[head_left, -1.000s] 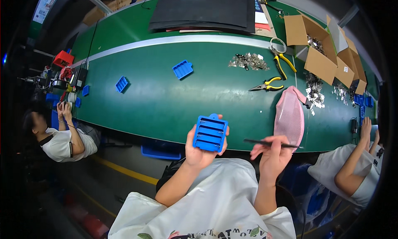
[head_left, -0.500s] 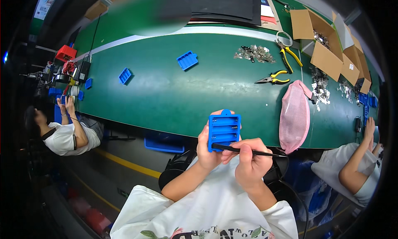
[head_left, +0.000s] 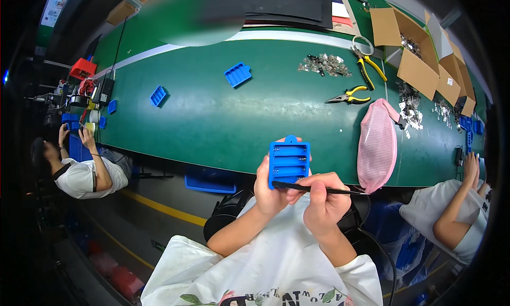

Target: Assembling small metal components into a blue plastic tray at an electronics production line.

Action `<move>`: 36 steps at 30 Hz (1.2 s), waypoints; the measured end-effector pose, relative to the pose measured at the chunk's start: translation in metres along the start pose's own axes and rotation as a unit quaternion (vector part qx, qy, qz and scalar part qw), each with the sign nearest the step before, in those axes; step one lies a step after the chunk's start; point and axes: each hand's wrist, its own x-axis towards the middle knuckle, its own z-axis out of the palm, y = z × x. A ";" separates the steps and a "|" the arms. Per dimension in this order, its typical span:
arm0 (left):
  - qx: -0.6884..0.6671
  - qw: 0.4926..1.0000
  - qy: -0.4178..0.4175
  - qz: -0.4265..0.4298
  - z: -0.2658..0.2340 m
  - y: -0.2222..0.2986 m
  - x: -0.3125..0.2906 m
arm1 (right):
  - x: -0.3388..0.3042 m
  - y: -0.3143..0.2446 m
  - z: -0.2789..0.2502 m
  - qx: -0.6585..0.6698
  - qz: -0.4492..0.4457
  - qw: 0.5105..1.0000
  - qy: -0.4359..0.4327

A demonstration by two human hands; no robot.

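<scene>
In front of my body, at the table's near edge, my left hand (head_left: 270,192) is closed around a blue battery holder (head_left: 290,158) from its left side and below. It has several long slots, with small shiny metal pieces at some slot ends and a holed tab on top. My right hand (head_left: 325,201) grips a slim black tweezer-like tool (head_left: 340,191). The tool's broad end lies across the holder's lower edge, and its thin tip points right. My right fingers are beside the holder's lower right corner. What the broad end touches inside the lowest slot is hidden.
On the green table (head_left: 212,120) lie more blue holders (head_left: 237,74), a pile of metal pieces (head_left: 325,65), yellow-handled pliers (head_left: 350,96) and a pink mesh pouch (head_left: 377,147). Cardboard boxes (head_left: 419,72) stand at the right. Co-workers sit at left (head_left: 87,173) and right (head_left: 446,216).
The holder has shifted slightly right and up in view, with both hands. The tool lies more level across its lower edge. The left co-worker's hands have moved apart.
</scene>
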 end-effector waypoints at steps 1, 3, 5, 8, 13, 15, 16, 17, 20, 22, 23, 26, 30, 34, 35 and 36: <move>0.000 1.000 0.000 -0.001 -0.001 -0.001 0.000 | 0.000 0.000 0.000 -0.016 -0.001 1.000 -0.009; -0.036 0.999 -0.014 -0.007 -0.003 -0.003 -0.001 | -0.001 -0.002 0.000 -0.010 0.008 1.000 0.004; -0.023 1.000 -0.012 -0.002 -0.003 -0.004 0.000 | -0.001 -0.002 0.000 -0.003 0.017 1.000 0.016; -0.010 1.000 -0.001 0.002 0.000 -0.004 -0.001 | -0.002 0.000 -0.001 -0.004 0.014 1.000 0.010; -0.014 1.000 -0.008 -0.013 -0.003 -0.007 -0.002 | -0.002 -0.002 -0.006 -0.034 -0.012 0.999 -0.005; -0.042 0.999 -0.020 -0.008 -0.002 -0.007 -0.003 | 0.001 -0.004 -0.007 -0.066 -0.032 0.997 -0.029; -0.043 0.999 -0.019 -0.008 -0.001 -0.008 -0.003 | 0.002 -0.007 -0.008 -0.097 -0.052 0.993 -0.051; -0.036 0.999 -0.003 0.008 -0.001 -0.008 -0.003 | 0.003 -0.009 -0.009 -0.124 -0.058 0.989 -0.065; -0.011 0.999 0.017 0.029 -0.003 -0.012 0.000 | 0.006 -0.013 -0.007 -0.130 -0.031 0.989 -0.061; 0.006 0.999 0.023 0.035 -0.006 -0.013 0.001 | 0.006 -0.013 -0.005 -0.143 -0.031 0.987 -0.064; 0.012 0.999 0.021 0.036 -0.007 -0.012 0.001 | 0.007 -0.013 -0.005 -0.156 -0.031 0.985 -0.068; 0.013 0.999 0.025 0.030 -0.008 -0.013 0.000 | 0.007 -0.014 -0.004 -0.175 -0.040 0.981 -0.079; -0.003 0.999 0.031 0.025 -0.007 -0.014 -0.002 | 0.006 -0.009 -0.006 -0.171 -0.050 0.981 -0.075; -0.008 0.999 0.035 0.008 -0.005 -0.017 -0.004 | 0.003 -0.005 -0.009 -0.050 0.041 0.998 -0.012; -0.024 0.999 0.025 0.000 -0.004 -0.018 -0.005 | 0.002 -0.002 -0.012 0.011 0.066 0.998 0.011; -0.061 0.998 0.021 -0.028 -0.005 -0.018 -0.003 | 0.003 -0.002 -0.011 0.011 0.066 0.998 0.013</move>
